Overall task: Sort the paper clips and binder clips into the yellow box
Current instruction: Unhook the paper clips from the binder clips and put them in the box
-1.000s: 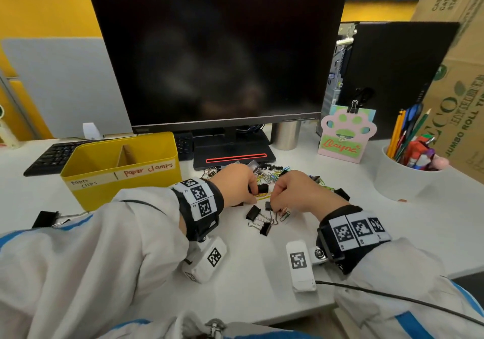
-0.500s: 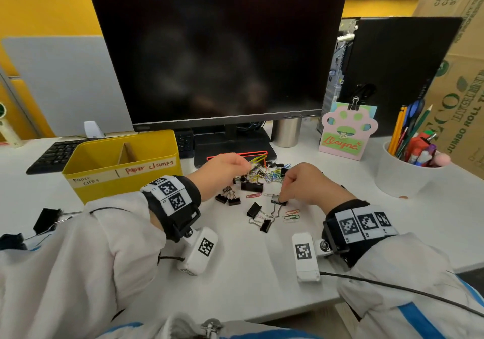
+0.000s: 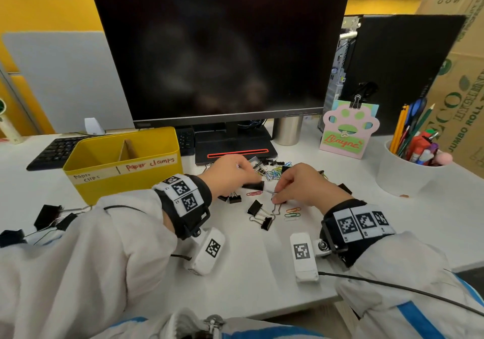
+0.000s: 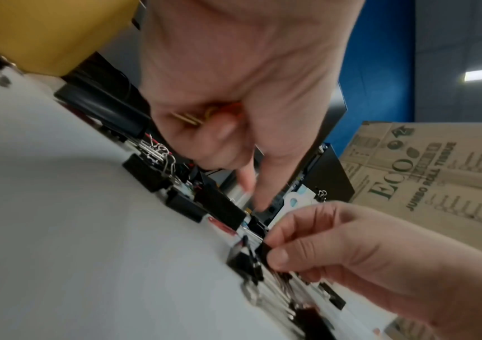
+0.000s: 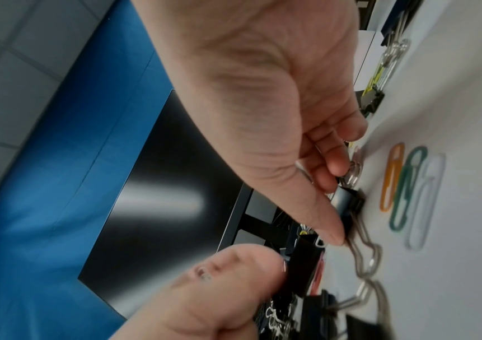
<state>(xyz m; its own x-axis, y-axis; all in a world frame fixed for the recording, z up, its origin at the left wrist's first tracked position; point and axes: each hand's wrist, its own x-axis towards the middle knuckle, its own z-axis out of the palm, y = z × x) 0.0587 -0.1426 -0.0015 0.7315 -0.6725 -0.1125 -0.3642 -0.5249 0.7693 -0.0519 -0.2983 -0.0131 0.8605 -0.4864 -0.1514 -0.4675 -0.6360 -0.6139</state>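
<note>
The yellow box (image 3: 123,160) stands at the left, split by a divider, with labels for paper clips and paper clamps. My left hand (image 3: 248,179) hovers low over the mixed clip pile (image 3: 272,172). Its curled fingers hold yellow and orange paper clips (image 4: 201,115) in the palm, and the index finger points down. My right hand (image 3: 278,194) pinches a small black binder clip (image 5: 347,200) that rests on the desk. Orange, green and white paper clips (image 3: 292,213) lie just right of it. Two black binder clips (image 3: 259,214) lie in front.
A monitor stand (image 3: 235,147) sits right behind the pile, with a keyboard (image 3: 57,150) behind the box. A white pen cup (image 3: 408,171) and a paw-shaped card (image 3: 345,131) are at the right. More black binder clips (image 3: 49,215) lie by my left sleeve.
My left hand lifted away from the pile with paper clips, then came back down toward my right hand. The right hand stayed on the small binder clip.
</note>
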